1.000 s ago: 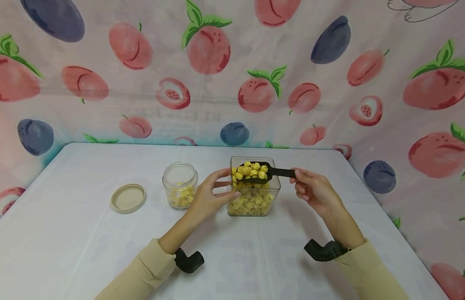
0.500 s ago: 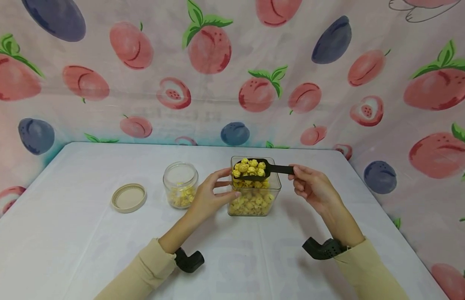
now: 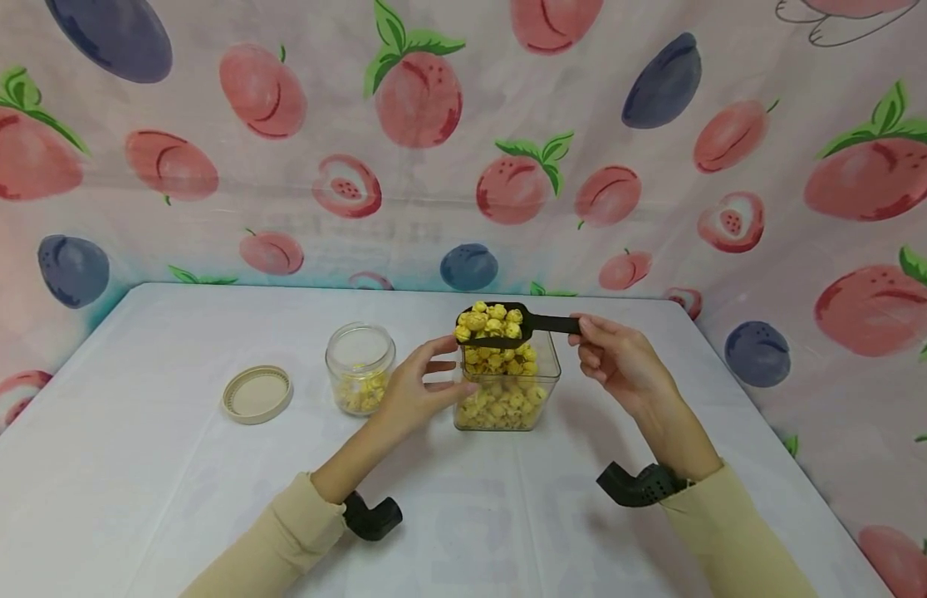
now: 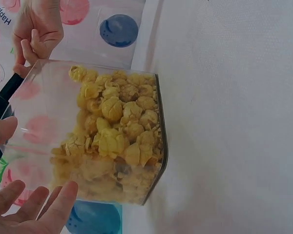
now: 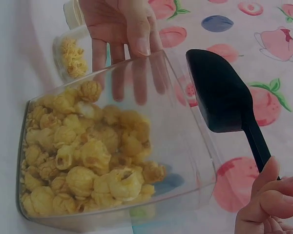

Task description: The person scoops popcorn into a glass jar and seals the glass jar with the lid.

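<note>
In the head view my right hand pinches the end of a black scoop's handle. Popcorn is heaped in the scoop, which is held level over the far left of a clear square container. Yellow popcorn fills the lower part of that container. My left hand rests against its left side, fingers fairly straight, thumb toward the near corner. The right wrist view shows the underside of the scoop bowl above the rim, with my left fingers behind the clear wall.
Left of the container stands a round clear jar, open, with some popcorn at its bottom. A cream lid lies farther left on the white tablecloth. A fruit-patterned cloth hangs behind the table.
My right hand has raised the loaded scoop and moved it leftward, from inside the container's mouth to over its rim. The left hand stays at the container's side.
</note>
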{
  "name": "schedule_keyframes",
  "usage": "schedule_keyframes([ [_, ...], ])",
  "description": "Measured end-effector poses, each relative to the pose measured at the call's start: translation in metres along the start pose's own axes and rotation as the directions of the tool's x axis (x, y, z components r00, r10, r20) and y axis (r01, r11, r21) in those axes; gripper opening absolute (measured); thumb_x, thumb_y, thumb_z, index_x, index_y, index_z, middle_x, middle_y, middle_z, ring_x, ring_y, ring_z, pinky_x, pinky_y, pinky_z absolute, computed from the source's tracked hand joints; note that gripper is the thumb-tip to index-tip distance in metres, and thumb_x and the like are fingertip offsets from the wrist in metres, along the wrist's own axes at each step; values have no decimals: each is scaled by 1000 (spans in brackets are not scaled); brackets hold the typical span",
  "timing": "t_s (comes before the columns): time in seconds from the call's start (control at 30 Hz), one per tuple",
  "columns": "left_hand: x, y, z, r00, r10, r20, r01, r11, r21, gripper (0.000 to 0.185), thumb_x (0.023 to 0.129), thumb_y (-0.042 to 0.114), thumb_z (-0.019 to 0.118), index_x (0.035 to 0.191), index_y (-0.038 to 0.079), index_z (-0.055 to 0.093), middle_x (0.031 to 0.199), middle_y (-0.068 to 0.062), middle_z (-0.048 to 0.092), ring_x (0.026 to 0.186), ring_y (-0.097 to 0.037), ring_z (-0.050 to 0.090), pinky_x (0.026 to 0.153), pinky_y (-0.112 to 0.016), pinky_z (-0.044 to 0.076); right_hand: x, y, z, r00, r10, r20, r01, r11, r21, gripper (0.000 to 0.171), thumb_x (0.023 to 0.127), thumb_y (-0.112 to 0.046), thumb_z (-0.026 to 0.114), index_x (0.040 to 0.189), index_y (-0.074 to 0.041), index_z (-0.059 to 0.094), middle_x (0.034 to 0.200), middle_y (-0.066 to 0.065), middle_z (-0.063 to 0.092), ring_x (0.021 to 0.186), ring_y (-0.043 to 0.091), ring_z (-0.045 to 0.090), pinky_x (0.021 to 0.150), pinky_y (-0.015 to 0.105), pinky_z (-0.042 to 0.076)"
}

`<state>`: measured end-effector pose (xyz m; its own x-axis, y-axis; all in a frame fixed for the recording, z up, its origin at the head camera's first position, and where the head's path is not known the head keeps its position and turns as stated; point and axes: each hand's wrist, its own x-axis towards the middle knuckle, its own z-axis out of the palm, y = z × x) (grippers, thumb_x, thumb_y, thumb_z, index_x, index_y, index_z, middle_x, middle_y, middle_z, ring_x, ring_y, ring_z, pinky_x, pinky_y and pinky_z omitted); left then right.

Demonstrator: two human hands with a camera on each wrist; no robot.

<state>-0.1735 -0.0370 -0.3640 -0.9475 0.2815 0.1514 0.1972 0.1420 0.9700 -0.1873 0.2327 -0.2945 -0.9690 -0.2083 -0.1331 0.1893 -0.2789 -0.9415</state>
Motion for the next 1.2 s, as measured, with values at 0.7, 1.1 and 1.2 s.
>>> schedule_keyframes([
  [0.7,-46,16,-73,954,257,-157,-233,959,160,43,79,6,73,119,6,58,122,-11,59,109,-16,58,90,-23,50,9,-10,28,997,-34,74,32,999,23,15,95,-17,51,91,-9,64,71,-1,66,51,8,41,43,16,29],
  [1.1,-53,5,-110,894,319,-316,-213,921,327,44,79,2,72,120,2,57,119,-12,61,105,-1,55,86,-11,48,17,-9,42,996,-22,81,18,999,47,13,96,-16,51,97,-8,62,71,0,67,49,8,42,42,16,30],
  [1.2,-54,-4,-117,910,280,-305,-159,916,368,48,80,7,72,124,2,53,123,-11,58,108,-3,54,86,-8,46,19,-9,46,997,-12,74,9,999,44,13,96,-16,51,100,-8,61,70,1,67,49,9,42,41,16,30],
])
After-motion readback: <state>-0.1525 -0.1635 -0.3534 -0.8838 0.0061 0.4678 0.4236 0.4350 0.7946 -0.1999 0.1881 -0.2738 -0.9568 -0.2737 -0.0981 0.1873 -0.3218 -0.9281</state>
